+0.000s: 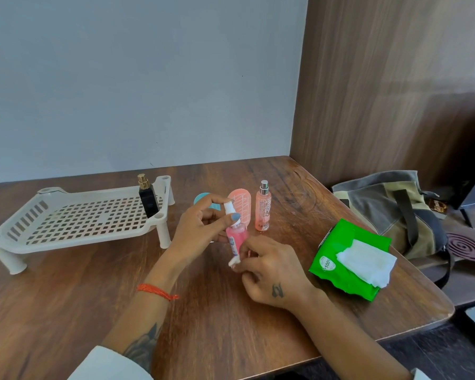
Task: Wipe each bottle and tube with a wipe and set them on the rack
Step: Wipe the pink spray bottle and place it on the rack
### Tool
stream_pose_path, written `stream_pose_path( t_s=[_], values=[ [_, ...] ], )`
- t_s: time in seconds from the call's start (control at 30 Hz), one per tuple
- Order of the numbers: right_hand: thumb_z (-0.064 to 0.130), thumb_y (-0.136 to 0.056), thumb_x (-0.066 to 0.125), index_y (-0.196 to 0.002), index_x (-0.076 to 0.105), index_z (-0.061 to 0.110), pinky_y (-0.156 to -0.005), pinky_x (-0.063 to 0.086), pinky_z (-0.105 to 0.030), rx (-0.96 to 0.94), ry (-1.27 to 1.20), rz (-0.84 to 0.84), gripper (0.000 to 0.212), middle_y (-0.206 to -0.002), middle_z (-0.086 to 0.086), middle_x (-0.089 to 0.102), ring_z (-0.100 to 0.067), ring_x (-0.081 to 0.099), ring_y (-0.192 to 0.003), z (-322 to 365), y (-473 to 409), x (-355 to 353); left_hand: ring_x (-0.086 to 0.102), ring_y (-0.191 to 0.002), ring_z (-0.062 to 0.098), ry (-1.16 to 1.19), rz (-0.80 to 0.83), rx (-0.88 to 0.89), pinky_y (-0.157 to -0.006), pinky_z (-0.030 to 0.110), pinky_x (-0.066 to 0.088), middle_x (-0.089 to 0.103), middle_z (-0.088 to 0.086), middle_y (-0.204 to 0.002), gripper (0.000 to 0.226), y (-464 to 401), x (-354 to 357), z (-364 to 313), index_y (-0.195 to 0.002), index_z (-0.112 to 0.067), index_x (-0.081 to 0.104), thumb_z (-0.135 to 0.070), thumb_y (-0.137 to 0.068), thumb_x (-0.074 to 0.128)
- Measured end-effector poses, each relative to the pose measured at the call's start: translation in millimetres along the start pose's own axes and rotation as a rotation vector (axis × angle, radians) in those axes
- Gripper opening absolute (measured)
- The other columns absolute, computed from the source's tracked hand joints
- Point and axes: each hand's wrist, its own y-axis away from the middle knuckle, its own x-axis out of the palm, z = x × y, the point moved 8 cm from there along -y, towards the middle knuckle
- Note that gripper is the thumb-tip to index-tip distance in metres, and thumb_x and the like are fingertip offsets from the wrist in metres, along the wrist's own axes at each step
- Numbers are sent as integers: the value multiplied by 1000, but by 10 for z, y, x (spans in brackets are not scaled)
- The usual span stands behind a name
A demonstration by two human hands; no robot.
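Pink spray bottle [236,237]: left hand [200,229] pinches its cap to steady it above desk [93,297]; right hand [269,272] pinches wipe [234,261], rubbing its base before racking.

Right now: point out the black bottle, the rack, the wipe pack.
black bottle [148,202], head view, on its dark body
rack [74,223], head view, on its perforated deck
wipe pack [337,242], head view, on the green wrapper

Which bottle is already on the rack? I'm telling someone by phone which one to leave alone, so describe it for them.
Find the white slotted rack at the left of the wooden table. The black bottle stands upright at the rack's right end, between its two right corner posts. It is the only dark, squarish bottle with a gold spray top; the other bottles are pink and off the rack.
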Motion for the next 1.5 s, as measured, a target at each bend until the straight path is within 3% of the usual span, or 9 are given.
stream_pose_path(
  t_s=[0.17,0.33,0.47,0.8,0.93,1.07,1.17,1.33,1.5],
  values=[
    [17,-64,53,-56,68,17,-44,43,-25,73,-44,-63,17,-66,6,56,-13,52,-55,-121,26,-59,70,-76,8,27,10,-3,-57,18,54,71,-1,-88,23,1,6,-6,-103,-22,57,-14,-84,66],
    [3,-77,66,-94,72,10,-72,50,-19,196,-212,-400,20,-96,-5,64,-11,60,-86,-287,54,-297,71,-78,9,45,64,23,-60,18,54,72,1,-92,25,18,41,-62,-107,-21,58,-11,-85,64],
    [4,-76,69,-100,71,10,-79,50,-20,179,-241,-347,25,-101,-4,64,-10,58,-93,-281,8,-231,71,-81,10,66,104,34,-63,17,54,72,-3,-93,27,35,64,-89,-105,-27,60,-8,-86,62],
    [15,-55,54,-56,70,24,-47,42,-18,131,-113,30,19,-69,12,60,-7,56,-57,-204,18,1,70,-85,7,89,102,40,-64,16,53,74,-13,-85,26,21,47,-77,-103,-28,60,-7,-87,60],
    [8,-58,59,-58,70,19,-46,46,-23,186,-70,-106,16,-70,8,61,-11,56,-59,-260,30,-114,70,-87,10,98,92,40,-65,19,54,73,-7,-92,25,9,29,-60,-103,-28,61,-8,-88,60],
    [0,-74,68,-87,73,10,-69,49,-16,236,-156,-397,17,-91,-3,65,-10,60,-82,-314,64,-317,70,-91,13,78,107,33,-76,25,57,74,-5,-95,25,-4,40,-30,-106,-29,60,-12,-88,60],
    [-4,-76,67,-96,71,9,-77,49,-15,194,-187,-357,24,-99,-5,65,-11,60,-92,-271,21,-262,70,-92,12,75,123,29,-77,25,56,74,-8,-95,26,-7,53,-25,-108,-31,58,-13,-89,58],
    [-2,-66,65,-76,71,15,-62,49,-18,187,-246,-238,21,-88,2,64,-7,60,-80,-284,22,-174,69,-97,14,102,148,17,-74,23,56,73,-3,-103,27,10,70,-29,-110,-31,57,-13,-91,56],
    [23,-59,52,-55,68,20,-43,45,-26,180,-159,-16,17,-64,9,59,-9,55,-56,-285,22,-24,69,-96,11,140,191,23,-69,19,54,74,-9,-97,28,35,96,-59,-108,-30,58,-8,-91,54]
  ],
)
